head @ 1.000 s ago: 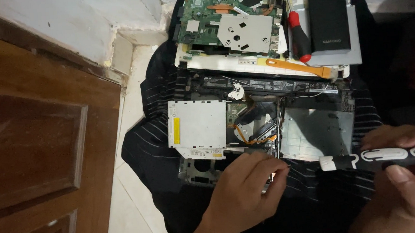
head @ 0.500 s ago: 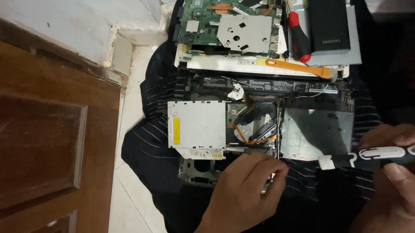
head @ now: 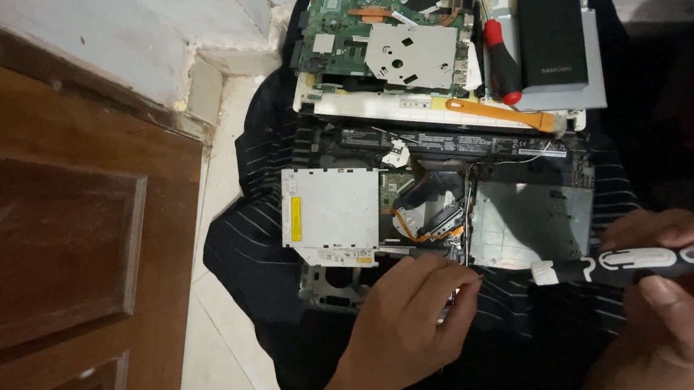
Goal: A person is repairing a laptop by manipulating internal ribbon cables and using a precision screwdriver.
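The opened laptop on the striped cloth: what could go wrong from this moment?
1. The left hand pinches something small at the front edge of the opened laptop; dropped, it could vanish in the dark striped cloth.
2. The orange flat cable lies bare near that hand and could be snagged.
3. The right hand holds the screwdriver sideways beside the chassis; a slip might scratch the bare parts.
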